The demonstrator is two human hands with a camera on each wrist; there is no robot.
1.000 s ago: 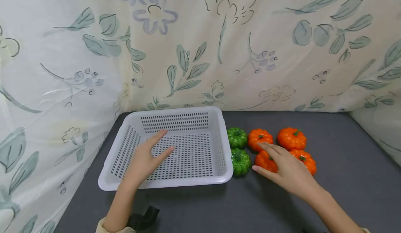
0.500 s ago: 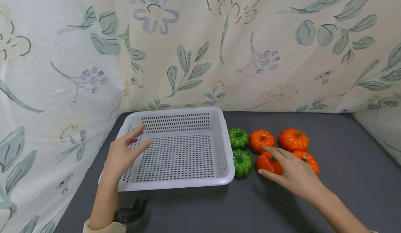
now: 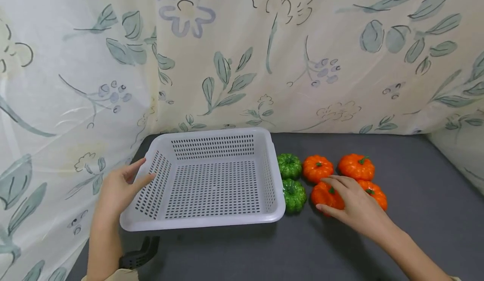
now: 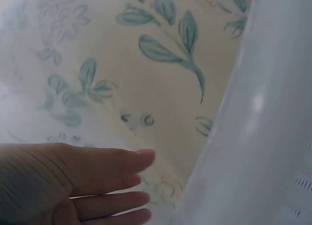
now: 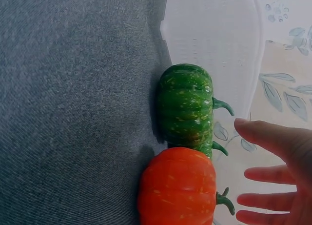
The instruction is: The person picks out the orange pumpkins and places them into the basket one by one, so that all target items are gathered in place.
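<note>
The right hand (image 3: 353,207) lay spread over the near orange pumpkin (image 3: 326,195), fingers straight and relaxed, the thumb low at its front; the wrist view showed the palm (image 5: 287,181) apart from the fruit, so nothing was gripped. That pumpkin sat on the grey table (image 3: 416,230), touching a second orange one (image 3: 376,193) on its right and just beside two green pumpkins (image 3: 294,195) next to the basket's right wall. It was squat, ribbed and glossy orange with a short green stem. It looked like a light, hollow or foam decoration, fairly stiff and somewhat slick, so a hold round its ribbed sides with thumb opposite fingers would probably serve best; the thin stem seemed a poor handle.

The left hand (image 3: 117,188) was open too, its straight fingers resting against the left rim of the white perforated basket (image 3: 204,222), which held nothing. Behind stood a flowered curtain (image 3: 242,54).
</note>
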